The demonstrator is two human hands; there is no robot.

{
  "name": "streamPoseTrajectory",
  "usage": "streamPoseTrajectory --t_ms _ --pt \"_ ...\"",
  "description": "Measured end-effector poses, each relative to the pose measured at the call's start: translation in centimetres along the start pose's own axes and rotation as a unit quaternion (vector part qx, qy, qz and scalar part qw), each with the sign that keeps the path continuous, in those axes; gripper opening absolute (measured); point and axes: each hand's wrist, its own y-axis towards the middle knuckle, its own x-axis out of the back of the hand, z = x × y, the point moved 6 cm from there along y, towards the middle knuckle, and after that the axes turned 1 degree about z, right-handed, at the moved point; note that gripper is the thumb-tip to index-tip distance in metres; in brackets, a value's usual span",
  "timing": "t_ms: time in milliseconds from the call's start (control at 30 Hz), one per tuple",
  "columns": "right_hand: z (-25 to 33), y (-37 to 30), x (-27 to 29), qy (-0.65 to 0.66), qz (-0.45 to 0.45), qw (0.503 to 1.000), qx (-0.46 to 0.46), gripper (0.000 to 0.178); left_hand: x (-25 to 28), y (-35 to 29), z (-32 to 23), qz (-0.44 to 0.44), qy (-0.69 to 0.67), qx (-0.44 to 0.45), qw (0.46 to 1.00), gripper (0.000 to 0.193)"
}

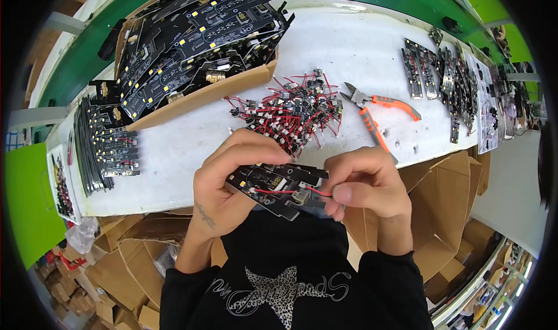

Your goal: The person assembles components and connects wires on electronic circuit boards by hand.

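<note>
My left hand (216, 182) is closed around the left end of a black circuit board (237, 179) with cut-out edges, held tilted above the front of the table. Across its face runs a red wire (273, 192), from a small white plug on the left to a small metal-cased connector (301, 196) at the right end. Beside that end, the thumb and forefinger of my right hand (375, 185) are pinched together on the red wire; its tip is hidden between them. Just beyond the board lies a pile of small connectors with red and black wires (290, 112).
Orange-handled cutting pliers (372, 106) lie spread right of the pile. A cardboard box (203, 96) overflows with black boards at the back left. Stacked boards (119, 147) sit at far left, more boards (450, 83) at right. Open cartons (442, 202) stand below the table's front edge.
</note>
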Motion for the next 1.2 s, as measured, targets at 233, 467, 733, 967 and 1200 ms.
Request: streamPoseTrajectory --t_ms 233,467,733,967,1200 --pt "2.4 -1.3 2.6 -0.049 -0.279 0.940 0.191 0.013 0.4 0.0 -2.5 -0.037 0.315 -0.128 0.940 0.050" --pt "2.3 -1.3 -0.8 -0.140 -0.138 0.975 0.103 0.014 0.0 -0.1 -4.1 -0.050 0.433 -0.200 0.878 0.043" --pt "1.0 -0.3 -1.8 -0.062 -0.065 0.995 0.032 0.007 -0.5 -0.3 -4.2 -0.023 0.442 -0.230 0.867 0.038" --pt "0.0 0.1 -1.6 -0.102 -0.077 0.989 0.074 0.007 -0.7 -0.7 -3.7 -0.029 0.426 -0.243 0.871 0.039" --pt "0.3 0.1 -1.9 -0.081 -0.089 0.990 0.078 0.006 -0.5 -0.7 -2.6 -0.026 0.389 -0.239 0.890 0.043"
